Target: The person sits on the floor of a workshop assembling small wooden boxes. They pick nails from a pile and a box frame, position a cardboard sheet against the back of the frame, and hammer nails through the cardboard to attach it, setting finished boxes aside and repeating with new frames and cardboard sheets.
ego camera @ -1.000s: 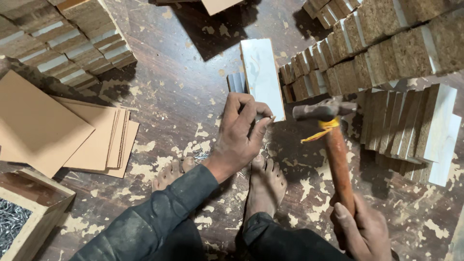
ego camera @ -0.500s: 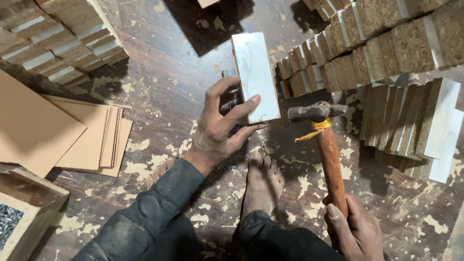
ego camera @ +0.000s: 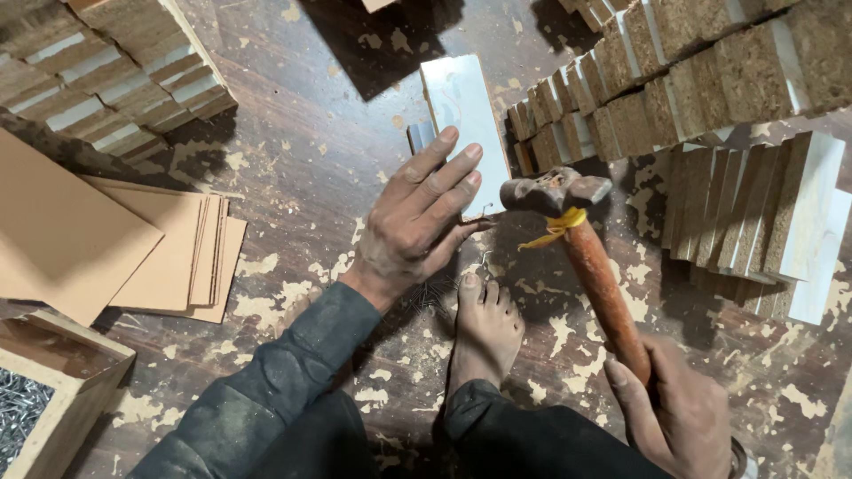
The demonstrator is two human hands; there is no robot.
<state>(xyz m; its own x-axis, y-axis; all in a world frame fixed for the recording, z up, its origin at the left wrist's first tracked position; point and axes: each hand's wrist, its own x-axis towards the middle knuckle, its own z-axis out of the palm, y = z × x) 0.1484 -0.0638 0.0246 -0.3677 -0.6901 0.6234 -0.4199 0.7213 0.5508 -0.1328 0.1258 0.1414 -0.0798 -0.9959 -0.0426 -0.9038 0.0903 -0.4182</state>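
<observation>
My left hand (ego camera: pixel 417 222) lies flat with fingers spread on the near edge of a white laminated board piece (ego camera: pixel 466 115) standing on the dark floor. A small nail seems pinched near my thumb at the board's lower corner, though it is too small to be sure. My right hand (ego camera: pixel 683 412) grips the reddish wooden handle of a hammer (ego camera: pixel 577 239). Its rusty head hovers just right of the board's near corner, with a yellow band tied below the head. My bare foot (ego camera: pixel 484 328) rests on the floor below the board.
Rows of particle-board strips (ego camera: pixel 710 71) lean at the upper right, more strips (ego camera: pixel 763 213) at the right, and another stack (ego camera: pixel 115 71) at the upper left. Thin brown sheets (ego camera: pixel 133 239) lie at left. A wooden box of nails (ego camera: pixel 35 399) sits at the lower left.
My left hand has gone from a closed grip near the board to fingers spread flat on it. The hammer head has stayed close to the board's corner.
</observation>
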